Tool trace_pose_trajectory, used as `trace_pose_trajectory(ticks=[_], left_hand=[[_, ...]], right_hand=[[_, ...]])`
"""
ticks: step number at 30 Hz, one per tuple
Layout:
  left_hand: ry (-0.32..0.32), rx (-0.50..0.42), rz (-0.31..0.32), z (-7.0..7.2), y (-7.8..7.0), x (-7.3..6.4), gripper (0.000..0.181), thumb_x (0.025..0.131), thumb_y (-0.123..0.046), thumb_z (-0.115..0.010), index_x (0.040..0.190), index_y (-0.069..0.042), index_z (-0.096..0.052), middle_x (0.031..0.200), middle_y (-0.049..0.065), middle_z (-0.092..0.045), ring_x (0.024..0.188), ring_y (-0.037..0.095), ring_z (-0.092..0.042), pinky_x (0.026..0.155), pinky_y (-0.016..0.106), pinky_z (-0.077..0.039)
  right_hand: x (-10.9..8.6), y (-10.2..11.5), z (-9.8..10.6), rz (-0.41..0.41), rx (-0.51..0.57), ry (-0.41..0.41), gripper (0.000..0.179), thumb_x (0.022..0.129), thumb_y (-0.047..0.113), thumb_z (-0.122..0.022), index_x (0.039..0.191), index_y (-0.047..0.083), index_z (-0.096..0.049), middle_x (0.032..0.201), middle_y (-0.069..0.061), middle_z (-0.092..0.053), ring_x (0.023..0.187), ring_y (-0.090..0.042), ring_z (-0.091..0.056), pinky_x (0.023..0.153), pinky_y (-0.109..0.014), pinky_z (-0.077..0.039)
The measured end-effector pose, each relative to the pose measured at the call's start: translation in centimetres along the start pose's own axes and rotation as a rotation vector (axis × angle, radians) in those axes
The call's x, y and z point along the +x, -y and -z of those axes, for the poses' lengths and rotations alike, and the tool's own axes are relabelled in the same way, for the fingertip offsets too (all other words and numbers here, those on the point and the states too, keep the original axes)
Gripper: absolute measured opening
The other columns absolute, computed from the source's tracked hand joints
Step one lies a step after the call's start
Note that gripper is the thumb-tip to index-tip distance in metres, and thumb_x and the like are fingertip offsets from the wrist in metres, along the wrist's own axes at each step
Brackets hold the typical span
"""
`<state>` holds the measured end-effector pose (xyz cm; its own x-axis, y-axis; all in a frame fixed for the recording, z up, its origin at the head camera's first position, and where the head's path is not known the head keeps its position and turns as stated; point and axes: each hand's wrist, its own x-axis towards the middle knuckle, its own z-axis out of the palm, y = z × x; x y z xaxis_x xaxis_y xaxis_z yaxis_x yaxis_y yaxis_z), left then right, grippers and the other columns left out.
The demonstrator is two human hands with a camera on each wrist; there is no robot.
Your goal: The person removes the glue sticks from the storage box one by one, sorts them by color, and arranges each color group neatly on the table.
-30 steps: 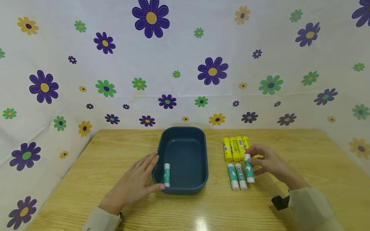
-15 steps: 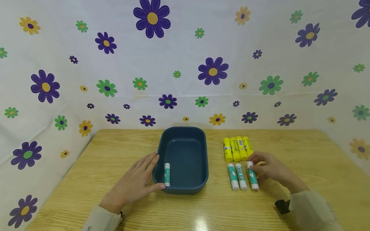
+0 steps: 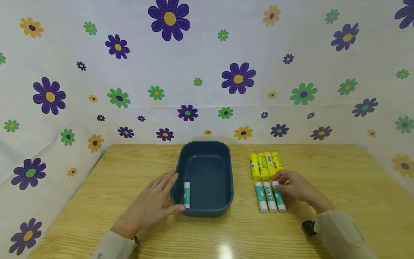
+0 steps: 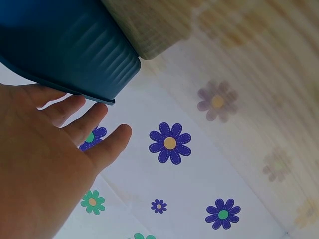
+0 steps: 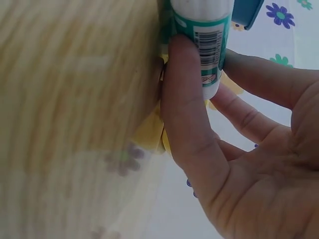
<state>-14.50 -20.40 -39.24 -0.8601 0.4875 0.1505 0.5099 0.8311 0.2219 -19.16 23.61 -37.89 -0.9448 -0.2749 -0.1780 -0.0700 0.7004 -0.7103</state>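
Observation:
A dark blue bin (image 3: 207, 213) stands on the table with one green-and-white glue stick (image 3: 187, 195) inside, along its left wall. My left hand (image 3: 148, 205) rests against the bin's left and front rim, its fingers fairly straight, as the left wrist view also shows. To the right of the bin, my right hand (image 3: 295, 187) pinches a green glue stick (image 5: 212, 45) between thumb and fingers. That stick lies at the right end of a row, close beside two other green glue sticks (image 3: 260, 197). In the right wrist view its barcode label shows.
Several yellow glue sticks (image 3: 263, 167) lie side by side behind the green row, touching or nearly so. The wooden table (image 3: 136, 162) meets a white flower-printed cloth (image 3: 207, 54) at its back and sides.
My right hand has lowered the green glue stick to the table, then slid it left against the other two. My left hand stays on the bin.

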Motion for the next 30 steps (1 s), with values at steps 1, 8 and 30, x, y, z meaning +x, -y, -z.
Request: trace_pose_trajectory(ticks=[1, 8, 30], left_hand=[[0.0, 0.0, -0.001, 0.0, 0.0, 0.0, 0.094, 0.096, -0.065, -0.055, 0.157, 0.003, -0.03, 0.164, 0.019, -0.027, 0.149, 0.038, -0.028, 0.116, 0.06, -0.029], [0.007, 0.0, 0.0, 0.1, -0.1, 0.1, 0.095, 0.096, -0.066, -0.055, 0.157, 0.003, -0.03, 0.164, 0.018, -0.026, 0.149, 0.038, -0.027, 0.116, 0.059, -0.028], [0.006, 0.003, 0.011, 0.1, -0.1, 0.1, 0.094, 0.095, -0.063, -0.058, 0.156, 0.004, -0.031, 0.164, 0.018, -0.027, 0.148, 0.039, -0.029, 0.115, 0.061, -0.03]], right_hand=[[0.0, 0.0, 0.0, 0.003, -0.009, -0.003, 0.015, 0.098, 0.006, -0.065, 0.11, -0.002, -0.063, 0.107, -0.022, -0.062, 0.092, -0.032, -0.059, 0.074, -0.043, -0.058], [0.1, 0.4, -0.2, -0.005, -0.028, -0.008, 0.015, 0.096, 0.004, -0.066, 0.108, -0.003, -0.062, 0.102, -0.02, -0.061, 0.086, -0.029, -0.059, 0.07, -0.041, -0.06], [0.7, 5.2, 1.8, 0.113, 0.144, -0.042, 0.031, 0.099, 0.007, -0.062, 0.122, -0.013, -0.053, 0.112, -0.026, -0.059, 0.087, -0.032, -0.065, 0.065, -0.041, -0.063]])
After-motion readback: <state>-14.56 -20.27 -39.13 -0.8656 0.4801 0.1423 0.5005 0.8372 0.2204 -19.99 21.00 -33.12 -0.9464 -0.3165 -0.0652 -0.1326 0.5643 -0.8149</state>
